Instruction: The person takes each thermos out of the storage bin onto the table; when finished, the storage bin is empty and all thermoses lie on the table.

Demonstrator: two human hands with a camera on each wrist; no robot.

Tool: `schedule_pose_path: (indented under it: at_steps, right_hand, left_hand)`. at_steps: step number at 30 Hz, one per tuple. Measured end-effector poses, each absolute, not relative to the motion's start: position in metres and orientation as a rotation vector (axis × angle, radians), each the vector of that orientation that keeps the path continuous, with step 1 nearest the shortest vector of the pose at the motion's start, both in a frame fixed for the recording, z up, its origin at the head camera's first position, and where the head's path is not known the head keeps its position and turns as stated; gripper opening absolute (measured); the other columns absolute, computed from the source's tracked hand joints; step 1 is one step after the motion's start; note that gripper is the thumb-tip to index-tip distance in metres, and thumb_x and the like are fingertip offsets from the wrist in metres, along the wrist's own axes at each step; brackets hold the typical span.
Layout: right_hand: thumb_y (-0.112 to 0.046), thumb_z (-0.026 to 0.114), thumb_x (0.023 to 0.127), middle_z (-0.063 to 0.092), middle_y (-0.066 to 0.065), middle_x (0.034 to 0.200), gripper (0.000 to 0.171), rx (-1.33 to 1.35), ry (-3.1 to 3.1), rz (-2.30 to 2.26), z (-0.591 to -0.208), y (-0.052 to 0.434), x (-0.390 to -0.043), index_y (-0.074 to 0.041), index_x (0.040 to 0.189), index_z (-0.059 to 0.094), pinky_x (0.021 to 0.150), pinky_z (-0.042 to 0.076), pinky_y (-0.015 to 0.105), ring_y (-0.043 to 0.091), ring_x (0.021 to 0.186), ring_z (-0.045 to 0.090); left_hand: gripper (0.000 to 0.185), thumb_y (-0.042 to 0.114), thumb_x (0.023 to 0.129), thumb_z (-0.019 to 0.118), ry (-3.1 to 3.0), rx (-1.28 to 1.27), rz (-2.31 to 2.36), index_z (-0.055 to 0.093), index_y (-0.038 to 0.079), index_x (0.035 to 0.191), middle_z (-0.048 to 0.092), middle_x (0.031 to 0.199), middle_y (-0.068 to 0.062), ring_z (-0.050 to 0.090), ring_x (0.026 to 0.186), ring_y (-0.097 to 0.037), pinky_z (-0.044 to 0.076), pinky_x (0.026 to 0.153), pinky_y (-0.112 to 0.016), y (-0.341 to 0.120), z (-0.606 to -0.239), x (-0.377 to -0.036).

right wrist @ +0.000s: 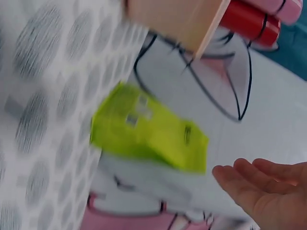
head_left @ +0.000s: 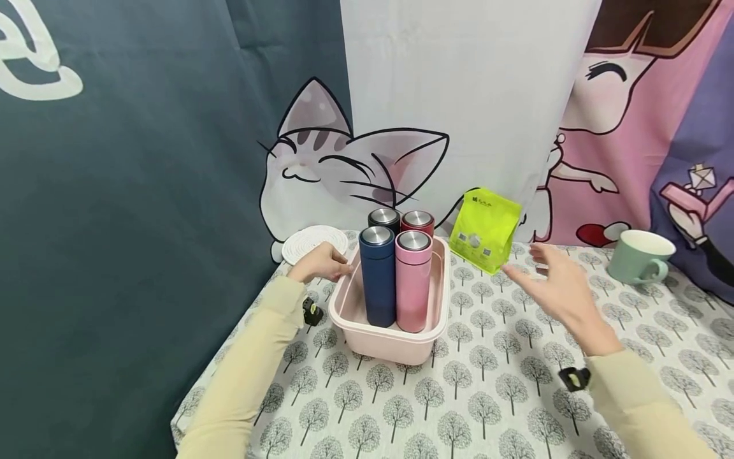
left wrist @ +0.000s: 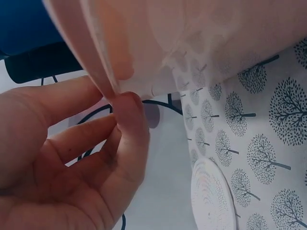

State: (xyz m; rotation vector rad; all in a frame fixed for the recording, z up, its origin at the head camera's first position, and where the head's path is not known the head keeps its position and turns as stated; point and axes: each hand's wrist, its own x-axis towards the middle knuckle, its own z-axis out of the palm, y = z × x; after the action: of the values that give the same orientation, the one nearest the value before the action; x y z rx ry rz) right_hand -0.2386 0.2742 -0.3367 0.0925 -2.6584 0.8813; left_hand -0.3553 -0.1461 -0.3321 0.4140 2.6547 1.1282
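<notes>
My left hand [head_left: 322, 262] pinches the left rim of a pale pink plastic tub [head_left: 378, 347]; the left wrist view shows thumb and forefinger on its rim [left wrist: 103, 72]. Upright in the tub stand a navy flask [head_left: 378, 280], a pink flask [head_left: 413, 287], a black flask [head_left: 384, 218] and a red flask [head_left: 418, 220], all with silver-topped lids. Over the table to the right, my right hand [head_left: 559, 290] has its fingers extended and holds nothing. Nearest to it is a lime-green pouch [head_left: 484, 229], standing apart from the fingertips; the pouch is blurred in the right wrist view.
Behind my left hand lies a white round woven mat [head_left: 314, 242]. A green mug [head_left: 639, 257] stands at the far right. The tree-print tablecloth [head_left: 459, 395] covers the table, and a printed cartoon curtain [head_left: 401, 76] hangs along its back edge.
</notes>
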Motion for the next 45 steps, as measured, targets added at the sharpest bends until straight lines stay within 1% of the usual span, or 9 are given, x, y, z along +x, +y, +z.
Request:
schedule_pose_path:
  at_steps: [6,13,19,25,29,32,36,39,45]
  right_hand:
    - [-0.058,0.062,0.089,0.05,0.028,0.14,0.084,0.208,-2.577,1.085,-0.344,0.228,-0.259,0.002,0.144,0.04,0.104,0.045,0.061,0.047,0.123,0.052]
    - [-0.052,0.068,0.088,0.055,0.021,0.137,0.076,0.338,-2.525,1.335,-0.347,0.187,-0.275,-0.001,0.14,0.047,0.108,0.046,0.051,0.039,0.125,0.055]
    - [-0.058,0.074,0.079,0.059,0.013,0.136,0.08,0.347,-2.561,1.334,-0.351,0.165,-0.283,-0.008,0.138,0.052,0.105,0.05,0.048,0.033,0.125,0.057]
    - [-0.054,0.081,0.073,0.067,0.006,0.121,0.07,0.386,-2.553,1.332,-0.355,0.146,-0.287,-0.015,0.127,0.06,0.092,0.058,0.042,0.026,0.108,0.067]
    - [-0.044,0.084,0.073,0.068,0.006,0.114,0.062,0.416,-2.524,1.299,-0.359,0.138,-0.289,-0.013,0.121,0.059,0.086,0.06,0.039,0.024,0.1,0.068]
    - [-0.039,0.085,0.074,0.066,0.007,0.115,0.065,0.415,-2.515,1.291,-0.363,0.135,-0.289,-0.012,0.125,0.055,0.086,0.06,0.041,0.026,0.1,0.067]
    - [-0.036,0.084,0.074,0.065,0.009,0.119,0.07,0.399,-2.515,1.3,-0.366,0.133,-0.289,-0.011,0.131,0.051,0.086,0.06,0.044,0.027,0.101,0.066]
    - [-0.032,0.084,0.074,0.065,0.01,0.118,0.069,0.385,-2.501,1.293,-0.368,0.129,-0.289,-0.009,0.13,0.05,0.084,0.06,0.043,0.028,0.099,0.066]
    - [-0.029,0.084,0.072,0.067,0.011,0.111,0.064,0.344,-2.472,1.22,-0.366,0.123,-0.286,-0.009,0.124,0.053,0.079,0.059,0.041,0.027,0.094,0.065]
  left_hand:
    - [0.031,0.006,0.088,0.07,2.646,0.366,1.162,0.065,-0.014,0.111,0.073,0.092,-0.023,0.064,0.064,-0.008,0.063,0.071,-0.026,-0.147,-0.333,-0.359]
    - [0.033,0.007,0.087,0.072,2.578,0.291,1.262,0.065,-0.013,0.112,0.072,0.1,-0.025,0.071,0.071,-0.014,0.063,0.075,-0.029,-0.148,-0.337,-0.36]
    - [0.033,0.007,0.086,0.073,2.568,0.291,1.304,0.065,-0.013,0.112,0.071,0.102,-0.026,0.074,0.079,-0.023,0.063,0.078,-0.031,-0.146,-0.334,-0.361]
    - [0.032,0.004,0.084,0.074,2.536,0.211,1.319,0.065,-0.013,0.11,0.071,0.1,-0.027,0.074,0.079,-0.024,0.063,0.078,-0.033,-0.145,-0.332,-0.361]
    - [0.032,0.003,0.084,0.074,2.521,0.174,1.338,0.065,-0.013,0.11,0.071,0.101,-0.027,0.074,0.081,-0.024,0.063,0.08,-0.033,-0.146,-0.332,-0.359]
    - [0.032,0.002,0.084,0.073,2.499,0.169,1.371,0.065,-0.013,0.111,0.071,0.103,-0.027,0.073,0.082,-0.024,0.063,0.081,-0.034,-0.147,-0.334,-0.359]
    - [0.033,0.001,0.084,0.073,2.463,0.161,1.415,0.064,-0.014,0.113,0.07,0.104,-0.028,0.073,0.082,-0.024,0.063,0.08,-0.033,-0.147,-0.338,-0.359]
    - [0.033,0.002,0.084,0.073,2.455,0.16,1.43,0.065,-0.014,0.112,0.07,0.103,-0.028,0.074,0.081,-0.024,0.063,0.079,-0.033,-0.148,-0.34,-0.359]
    - [0.033,0.003,0.085,0.073,2.486,0.156,1.409,0.065,-0.013,0.113,0.07,0.106,-0.028,0.074,0.087,-0.028,0.063,0.08,-0.033,-0.147,-0.337,-0.357]
